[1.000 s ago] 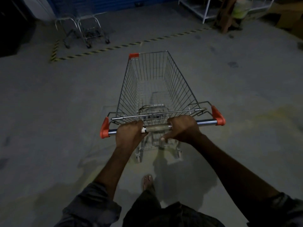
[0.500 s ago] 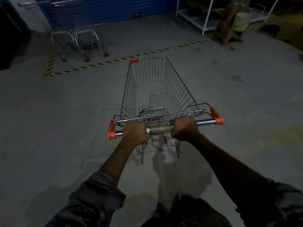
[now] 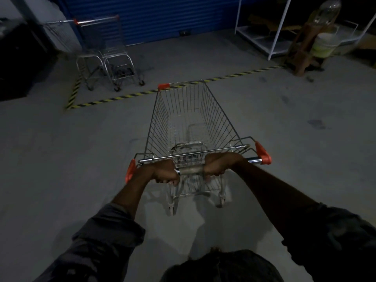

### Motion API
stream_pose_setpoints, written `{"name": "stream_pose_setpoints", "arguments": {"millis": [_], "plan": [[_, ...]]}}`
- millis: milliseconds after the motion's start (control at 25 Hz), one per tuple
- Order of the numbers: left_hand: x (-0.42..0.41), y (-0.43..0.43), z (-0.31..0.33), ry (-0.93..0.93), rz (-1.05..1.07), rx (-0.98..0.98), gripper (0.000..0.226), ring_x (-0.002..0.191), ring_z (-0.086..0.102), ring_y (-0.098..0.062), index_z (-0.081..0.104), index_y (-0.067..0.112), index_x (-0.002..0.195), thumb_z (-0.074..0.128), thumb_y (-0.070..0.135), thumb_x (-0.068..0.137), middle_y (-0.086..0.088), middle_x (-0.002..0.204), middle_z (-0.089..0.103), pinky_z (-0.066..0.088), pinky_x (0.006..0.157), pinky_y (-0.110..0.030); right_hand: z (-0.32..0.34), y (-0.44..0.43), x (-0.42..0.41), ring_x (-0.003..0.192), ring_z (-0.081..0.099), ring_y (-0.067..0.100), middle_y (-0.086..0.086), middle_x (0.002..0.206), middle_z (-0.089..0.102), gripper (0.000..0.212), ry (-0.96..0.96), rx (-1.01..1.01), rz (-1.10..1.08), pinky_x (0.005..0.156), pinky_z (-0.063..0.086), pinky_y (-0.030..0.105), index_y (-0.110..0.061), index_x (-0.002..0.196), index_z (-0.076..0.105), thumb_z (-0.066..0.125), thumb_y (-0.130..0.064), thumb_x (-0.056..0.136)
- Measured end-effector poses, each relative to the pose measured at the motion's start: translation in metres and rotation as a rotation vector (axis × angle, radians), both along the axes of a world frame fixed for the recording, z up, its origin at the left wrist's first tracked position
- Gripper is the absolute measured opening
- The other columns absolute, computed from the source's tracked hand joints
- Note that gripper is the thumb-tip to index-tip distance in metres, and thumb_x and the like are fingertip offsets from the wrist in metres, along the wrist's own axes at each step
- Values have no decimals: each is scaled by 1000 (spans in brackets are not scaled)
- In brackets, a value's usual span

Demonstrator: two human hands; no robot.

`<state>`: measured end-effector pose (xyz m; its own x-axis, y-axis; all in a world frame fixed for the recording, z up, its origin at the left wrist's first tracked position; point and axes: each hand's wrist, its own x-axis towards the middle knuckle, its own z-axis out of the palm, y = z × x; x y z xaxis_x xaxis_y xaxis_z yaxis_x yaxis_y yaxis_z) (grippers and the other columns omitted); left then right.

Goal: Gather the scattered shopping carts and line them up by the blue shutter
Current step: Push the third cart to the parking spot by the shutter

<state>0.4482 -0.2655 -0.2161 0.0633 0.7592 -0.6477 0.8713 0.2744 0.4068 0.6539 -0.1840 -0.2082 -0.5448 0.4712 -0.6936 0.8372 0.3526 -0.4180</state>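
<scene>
- Both my hands are on one shopping cart (image 3: 218, 117): left hand (image 3: 165, 173) and right hand (image 3: 218, 164) each wrap fingers tight round its handle bar (image 3: 191, 170).
- Its front edge meets the yellow-black floor stripe (image 3: 114, 98).
- Parked carts (image 3: 105, 51) stand nested beyond the stripe, against the blue shutter (image 3: 162, 17).

Dim, bluish light. A soft shadow lies on the floor (image 3: 61, 159) under the cart (image 3: 189, 127). The parked carts (image 3: 105, 55) look blurred; the wide lens bends the edges.
</scene>
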Motion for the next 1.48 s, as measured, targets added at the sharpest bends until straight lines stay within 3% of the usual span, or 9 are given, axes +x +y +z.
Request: {"name": "stream_pose_setpoints", "arguments": {"millis": [160, 320, 440, 560, 680, 760, 920, 1200, 1480], "plan": [[-21, 70, 1, 13, 20, 9, 23, 38, 47, -12, 66, 15, 53, 76, 14, 74, 4, 44, 56, 39, 42, -21, 3, 73, -23, 39, 48, 3, -10, 45, 56, 24, 36, 2, 67, 40, 37, 14, -16, 67, 67, 75, -26, 86], [-52, 144, 1, 53, 19, 82, 22, 38, 49, -11, 65, 14, 50, 75, 16, 69, 2, 45, 56, 38, 44, -20, 1, 141, -52, 74, 63, 17, -2, 74, 67, 17, -22, 276, 89, 66, 50, 24, -16, 79, 71, 72, -33, 77], [-87, 205, -12, 239, -44, 308, 22, 56, 62, -14, 64, 15, 60, 71, 31, 73, 2, 59, 65, 42, 51, -24, -9, 194, -82, 82, 62, 25, 4, 89, 68, 34, -34, 598, 14, 74, 52, 33, -18, 90, 70, 62, -46, 74], [-124, 268, -30, 398, -106, 550, 23, 75, 67, -21, 62, 21, 71, 60, 43, 79, 1, 79, 70, 45, 61, -27, -13, 256, -114, 86, 64, 27, 4, 93, 70, 37, -29, 706, -34, 72, 47, 33, -19, 91, 69, 63, -53, 78], [-163, 337, -35, 405, -118, 584, 29, 78, 70, -24, 66, 19, 74, 57, 46, 76, -3, 82, 72, 47, 62, -27, -9, 320, -148, 84, 61, 28, 4, 95, 68, 30, -72, 598, -78, 74, 48, 32, -18, 90, 65, 67, -46, 80], [-183, 385, -26, 318, -70, 451, 29, 68, 68, -22, 64, 17, 67, 63, 45, 71, -4, 74, 71, 44, 58, -25, -3, 368, -172, 80, 62, 25, 5, 94, 70, 35, -69, 465, -52, 70, 48, 27, -14, 94, 72, 72, -46, 80], [-210, 474, -10, 5, -25, 10, 26, 43, 56, -16, 69, 13, 57, 78, 27, 77, -3, 54, 65, 47, 46, -24, 1, 455, -204, 40, 54, 11, 0, 49, 62, 36, -20, -9, -146, 44, 44, 19, -8, 65, 66, 79, -33, 87], [-262, 621, -6, -32, -69, -247, 24, 46, 56, -16, 70, 7, 72, 81, 26, 81, -5, 56, 65, 48, 50, -25, -11, 594, -254, 31, 40, 7, -7, 39, 51, 35, -35, -15, -56, 38, 33, 17, -12, 66, 59, 74, -32, 91], [-306, 770, -6, 19, -39, -120, 23, 44, 45, -18, 68, 10, 63, 84, 25, 69, -6, 54, 54, 39, 46, -24, -12, 750, -292, 31, 40, 3, -9, 40, 50, 20, 116, -18, -50, 37, 33, 15, -4, 78, 74, 69, -15, 93]]}}
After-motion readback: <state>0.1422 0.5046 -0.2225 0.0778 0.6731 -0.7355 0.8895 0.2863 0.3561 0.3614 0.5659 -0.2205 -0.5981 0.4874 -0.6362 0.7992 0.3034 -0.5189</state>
